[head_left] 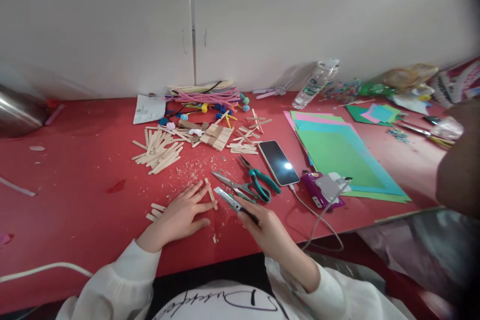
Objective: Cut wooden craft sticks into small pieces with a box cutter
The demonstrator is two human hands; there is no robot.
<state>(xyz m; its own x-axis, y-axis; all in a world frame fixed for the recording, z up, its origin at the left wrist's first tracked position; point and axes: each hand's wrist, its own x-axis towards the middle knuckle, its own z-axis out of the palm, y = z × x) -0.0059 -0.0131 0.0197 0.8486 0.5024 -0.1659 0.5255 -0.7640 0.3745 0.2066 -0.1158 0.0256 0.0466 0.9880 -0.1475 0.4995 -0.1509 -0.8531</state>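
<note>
My left hand [183,213] lies on the red table with its fingers stretched out, the fingertips touching a short wooden craft stick [210,195]. A few more stick pieces [155,211] poke out beside that wrist. My right hand [262,222] is wrapped round a utility knife [236,203], its blade pointing left toward the stick. Just beyond the knife lie scissors [234,186] and teal-handled pliers [260,178]. Wood shavings [187,172] are scattered past my left fingers. A loose pile of craft sticks [159,150] lies farther back.
A phone [279,162] on a white cable and a purple power bank [322,190] lie to the right, near coloured paper [337,145]. Pipe cleaners [206,96] and a water bottle [315,85] are by the white partition. A metal container [18,112] stands left; another person's arm [459,160] is at right.
</note>
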